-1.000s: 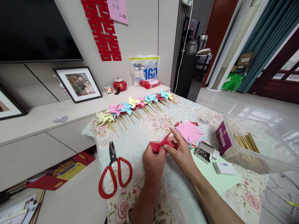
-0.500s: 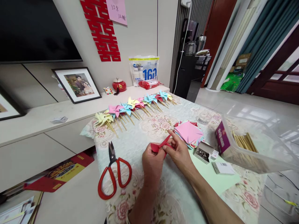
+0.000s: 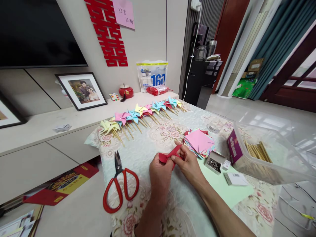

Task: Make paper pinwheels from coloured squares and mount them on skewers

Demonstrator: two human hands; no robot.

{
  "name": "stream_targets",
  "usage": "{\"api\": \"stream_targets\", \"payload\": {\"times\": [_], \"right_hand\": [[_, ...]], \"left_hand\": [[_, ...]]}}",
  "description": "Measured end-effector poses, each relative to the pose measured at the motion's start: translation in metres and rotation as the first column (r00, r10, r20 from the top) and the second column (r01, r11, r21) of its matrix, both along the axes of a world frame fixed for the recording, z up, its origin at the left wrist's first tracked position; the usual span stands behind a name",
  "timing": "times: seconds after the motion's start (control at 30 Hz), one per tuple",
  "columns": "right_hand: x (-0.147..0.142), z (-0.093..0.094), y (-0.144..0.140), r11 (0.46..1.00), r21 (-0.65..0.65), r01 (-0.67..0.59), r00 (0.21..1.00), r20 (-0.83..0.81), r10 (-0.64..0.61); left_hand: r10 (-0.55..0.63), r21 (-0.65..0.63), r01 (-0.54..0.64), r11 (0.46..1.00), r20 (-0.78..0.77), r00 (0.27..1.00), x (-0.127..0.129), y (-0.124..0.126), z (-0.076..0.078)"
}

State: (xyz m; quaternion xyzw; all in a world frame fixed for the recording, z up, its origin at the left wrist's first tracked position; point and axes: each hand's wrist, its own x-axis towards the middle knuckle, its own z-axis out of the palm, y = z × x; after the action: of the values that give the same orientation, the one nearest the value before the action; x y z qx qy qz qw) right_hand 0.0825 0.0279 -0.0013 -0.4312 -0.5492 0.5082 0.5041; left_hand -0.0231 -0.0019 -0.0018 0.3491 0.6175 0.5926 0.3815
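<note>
Between my two hands is a red paper pinwheel (image 3: 174,151), partly folded, its centre hidden by my fingers. My left hand (image 3: 160,171) pinches it from the left. From the right, my right hand (image 3: 187,161) closes on it with thumb and fingers. Just beyond my right hand lies a stack of coloured paper squares (image 3: 199,141), pink on top with slits cut from the corners. An opened small box of metal pins (image 3: 214,163) sits right of my right hand. Scissors with red handles (image 3: 120,182) lie to the left of my left hand.
Finished paper pinwheels on sticks (image 3: 134,115) lie in a row along the table's far side. A clear plastic bin (image 3: 266,171) with thin sticks (image 3: 258,150) stands at right. A small white box (image 3: 236,178) rests on green paper (image 3: 222,189). A round clear container (image 3: 215,125) is behind the stack.
My right hand's fingers have shifted slightly on the red paper pinwheel, and more of its upper right blade shows. Everything else lies as before.
</note>
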Motion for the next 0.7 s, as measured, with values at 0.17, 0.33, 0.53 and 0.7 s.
{"api": "stream_targets", "payload": {"times": [0.17, 0.33, 0.53, 0.7], "right_hand": [[-0.0001, -0.0024, 0.0005, 1.0, -0.008, 0.021, 1.0, 0.004, -0.021], [0.0007, -0.004, 0.0009, 0.999, 0.016, 0.038, 0.999, 0.021, -0.039], [0.001, -0.0066, 0.0018, 0.999, 0.021, 0.027, 1.0, -0.002, -0.027], [0.0007, -0.0058, 0.0017, 1.0, 0.012, 0.002, 1.0, -0.028, -0.002]], "left_hand": [[-0.016, -0.009, 0.016, 1.0, 0.017, 1.0, -0.0006, -0.0002, 0.0007], [0.0, -0.01, 0.001, 1.0, 0.049, 0.999, -0.0007, 0.0018, -0.004], [-0.002, -0.007, 0.002, 1.0, 0.029, 1.0, -0.0005, 0.0016, -0.0032], [-0.018, -0.017, 0.019, 1.0, 0.042, 0.999, -0.0004, 0.0006, 0.0004]]}}
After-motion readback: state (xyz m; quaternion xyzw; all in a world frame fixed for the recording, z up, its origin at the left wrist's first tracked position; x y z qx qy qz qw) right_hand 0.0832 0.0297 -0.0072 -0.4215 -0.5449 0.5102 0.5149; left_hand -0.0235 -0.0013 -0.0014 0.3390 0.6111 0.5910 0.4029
